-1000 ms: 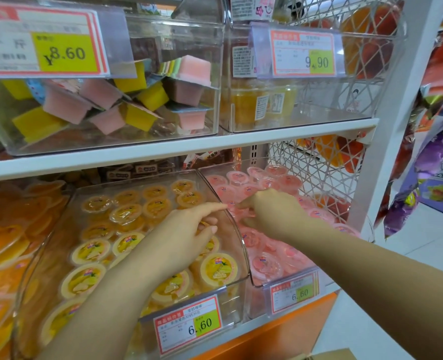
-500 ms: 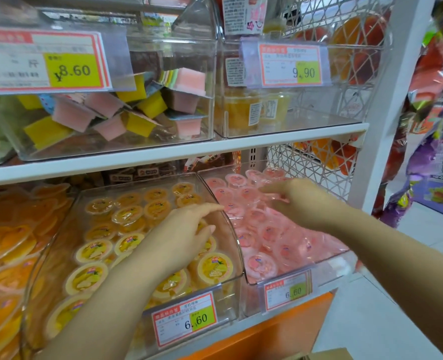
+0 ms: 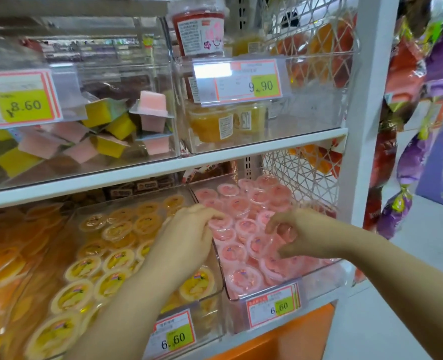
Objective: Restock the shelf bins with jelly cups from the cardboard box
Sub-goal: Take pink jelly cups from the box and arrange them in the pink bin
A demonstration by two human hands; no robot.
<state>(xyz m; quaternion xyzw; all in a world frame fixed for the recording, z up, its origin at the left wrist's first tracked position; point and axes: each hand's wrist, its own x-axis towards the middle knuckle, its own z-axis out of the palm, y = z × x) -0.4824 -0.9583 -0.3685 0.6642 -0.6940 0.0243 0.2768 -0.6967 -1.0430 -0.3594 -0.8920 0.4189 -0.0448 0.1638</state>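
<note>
A clear bin on the lower shelf is packed with pink jelly cups. To its left, a second clear bin holds yellow jelly cups. My left hand reaches across the divider between the two bins, and its bent fingertips touch a pink cup at the left side of the pink bin. Over the middle of that bin, my right hand has fingers and thumb curled round a pink jelly cup. The cardboard box is out of view.
Price tags reading 6.60 hang on both bin fronts. Orange packs fill the far left. The upper shelf carries bins of square pink and yellow jellies and tubs. A white upright and hanging snack bags stand at the right.
My left hand moved right from the yellow bin's edge onto the pink cups. My right hand drew back toward the bin's middle and curled round a pink cup.
</note>
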